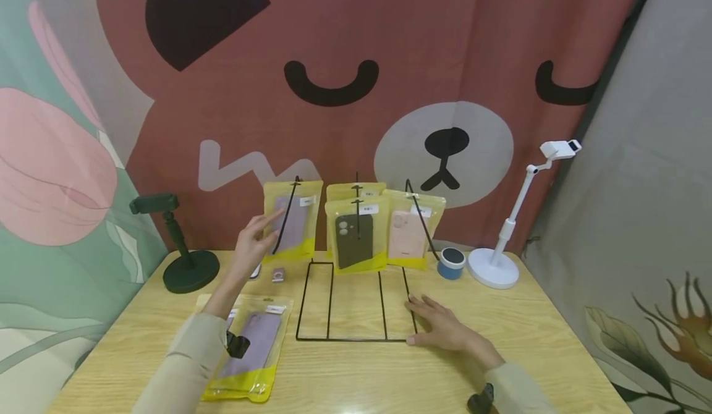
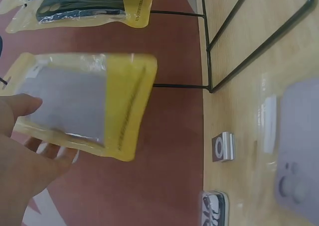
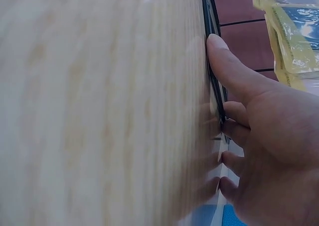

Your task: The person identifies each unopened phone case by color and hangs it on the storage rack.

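My left hand point(image 1: 256, 241) holds a clear-and-yellow zip pouch point(image 2: 127, 106) at its left side, thumb on its front and fingers by its edge. A purple phone case point(image 1: 292, 222) shows inside. This pouch hangs at the left hook of a black wire display rack point(image 1: 350, 340). My right hand point(image 1: 439, 324) rests at the rack base's front right corner, its thumb and fingertips point(image 3: 230, 159) spread along the wire and table. Beside the left pouch hang more pouches, one with a black phone case point(image 1: 354, 241) and one with a pink phone case point(image 1: 408, 235).
Pouches with purple cases point(image 1: 253, 346) lie at the table's left front. A small clip-on music player point(image 1: 278, 275) is behind them. A dark green stand point(image 1: 191, 270) stands at the left; a blue-and-white round jar point(image 1: 451, 264) and a white stand point(image 1: 493, 269) at the right.
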The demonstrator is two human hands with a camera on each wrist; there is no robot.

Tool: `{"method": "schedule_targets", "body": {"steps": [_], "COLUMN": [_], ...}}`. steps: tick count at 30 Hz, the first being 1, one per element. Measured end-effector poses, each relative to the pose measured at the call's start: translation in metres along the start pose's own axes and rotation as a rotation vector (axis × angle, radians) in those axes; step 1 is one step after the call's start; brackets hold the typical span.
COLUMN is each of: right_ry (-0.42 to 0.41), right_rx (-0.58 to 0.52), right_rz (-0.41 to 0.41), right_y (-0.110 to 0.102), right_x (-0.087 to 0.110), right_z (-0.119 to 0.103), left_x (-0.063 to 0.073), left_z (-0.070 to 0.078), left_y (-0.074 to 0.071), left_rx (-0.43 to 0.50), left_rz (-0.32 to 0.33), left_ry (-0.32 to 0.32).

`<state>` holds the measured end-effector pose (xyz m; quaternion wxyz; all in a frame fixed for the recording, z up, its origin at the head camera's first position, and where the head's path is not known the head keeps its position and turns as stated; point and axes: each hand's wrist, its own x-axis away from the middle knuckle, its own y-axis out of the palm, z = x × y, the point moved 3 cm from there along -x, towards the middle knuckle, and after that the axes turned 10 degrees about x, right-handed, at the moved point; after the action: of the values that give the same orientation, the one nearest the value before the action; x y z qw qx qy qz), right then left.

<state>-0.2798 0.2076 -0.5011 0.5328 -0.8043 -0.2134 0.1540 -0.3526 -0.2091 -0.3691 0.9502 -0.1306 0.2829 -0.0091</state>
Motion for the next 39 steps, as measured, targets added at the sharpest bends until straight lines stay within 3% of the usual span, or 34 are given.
{"method": "schedule_targets", "body": {"steps": [3, 7, 10, 17, 20, 24, 27, 30, 34, 39], "right_ry": [-0.003, 0.001, 0.005, 0.017, 0.024, 0.021, 0.017, 0.014, 0.016, 0.025], "right_rx": [-0.003, -0.001, 0.005, 0.015, 0.014, 0.007, 0.0, -0.002, 0.0, 0.0], "right_rz": [0.001, -0.003, -0.004, 0.0, -0.005, -0.017, -0.016, -0.008, -0.01, -0.016], "right_y": [0.001, 0.002, 0.002, -0.004, -0.004, -0.002, -0.001, 0.0, 0.001, 0.001], "right_x": [0.0, -0.001, 0.0, 0.001, 0.001, 0.002, 0.003, 0.002, 0.003, 0.002], "right_z": [-0.001, 0.0, 0.001, 0.002, 0.002, 0.002, 0.002, 0.001, 0.001, 0.0], "left_x": [0.011, 0.035, 0.057, 0.109, 0.129, 0.151, 0.162, 0.167, 0.169, 0.167], "left_z": [0.013, 0.013, -0.003, -0.02, -0.033, -0.05, -0.058, -0.06, -0.055, -0.047], "left_y": [-0.002, -0.011, -0.022, -0.048, -0.057, -0.067, -0.071, -0.075, -0.08, -0.087], "left_rx": [0.035, 0.009, -0.119, -0.45, -0.564, -0.657, -0.684, -0.707, -0.755, -0.777], "left_rz": [0.013, 0.027, 0.011, -0.083, -0.128, -0.211, -0.264, -0.281, -0.269, -0.244], "left_ry": [-0.039, -0.056, -0.087, -0.182, -0.267, -0.482, -0.635, -0.73, -0.752, -0.712]}}
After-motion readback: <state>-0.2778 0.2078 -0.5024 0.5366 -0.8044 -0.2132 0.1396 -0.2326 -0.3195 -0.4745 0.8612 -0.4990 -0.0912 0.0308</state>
